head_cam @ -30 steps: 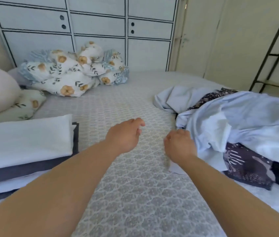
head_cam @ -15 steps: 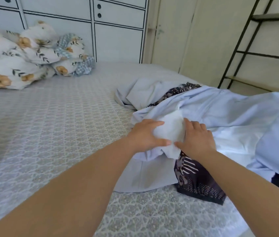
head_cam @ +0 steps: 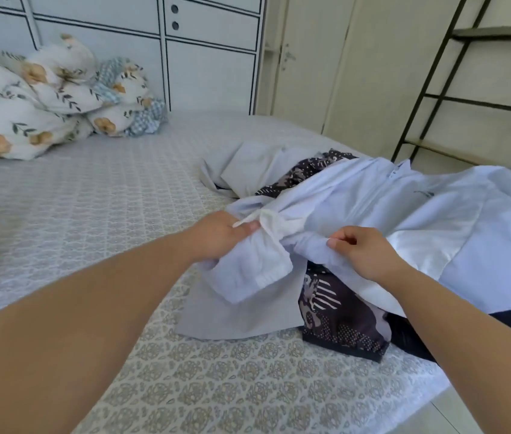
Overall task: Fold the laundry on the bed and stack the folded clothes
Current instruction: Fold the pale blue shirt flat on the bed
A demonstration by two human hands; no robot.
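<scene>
A pale blue shirt (head_cam: 389, 202) lies on top of a loose laundry pile on the right side of the bed (head_cam: 107, 208). My left hand (head_cam: 219, 234) pinches a bunched white-lined part of it, and a sleeve hangs below that grip. My right hand (head_cam: 363, 253) grips the same shirt's fabric a little to the right. Under the shirt lie a dark patterned garment (head_cam: 335, 311) and a grey cloth (head_cam: 248, 311). The folded stack is out of view.
A crumpled floral duvet (head_cam: 44, 98) sits at the bed's far left against white cabinets (head_cam: 210, 57). A door (head_cam: 307, 57) and a black metal shelf frame (head_cam: 467, 98) stand to the right. The bed's near right edge drops to the floor (head_cam: 467, 418).
My view has swung right, away from the folded stack. Both hands went from empty above the bed to the pile and have taken hold of the pale blue shirt, lifting it slightly.
</scene>
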